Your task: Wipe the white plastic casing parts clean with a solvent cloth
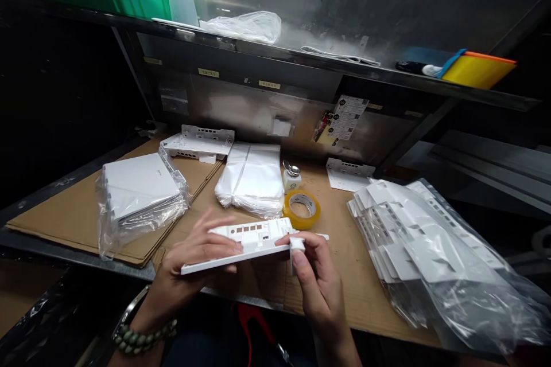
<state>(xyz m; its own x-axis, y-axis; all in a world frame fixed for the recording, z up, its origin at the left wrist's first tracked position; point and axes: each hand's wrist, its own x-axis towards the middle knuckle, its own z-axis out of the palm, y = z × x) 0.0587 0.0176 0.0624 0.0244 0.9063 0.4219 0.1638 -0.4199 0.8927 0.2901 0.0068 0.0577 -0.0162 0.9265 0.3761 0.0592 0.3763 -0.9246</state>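
Note:
Between my hands, a white plastic housing [253, 239] with rectangular port cutouts is held tilted above the cardboard-covered bench. My left hand [196, 249] grips its left end, fingers across the top face and a fingertip showing underneath. At the right end, my right hand [316, 269] pinches a small white piece [297, 243] between thumb and index finger, close against the housing. What exactly the small piece is, I cannot make out. Just behind the housing lies a roll of yellow tape [316, 210].
Bagged white housings lie on the left [142, 183], and a pile of bagged white panels [413, 241] on the right. Clear plastic bags [252, 175] and a small pump bottle [293, 176] stand behind. A metal shelf [301, 57] overhangs the bench. Red-handled pliers [258, 321] show below the front edge.

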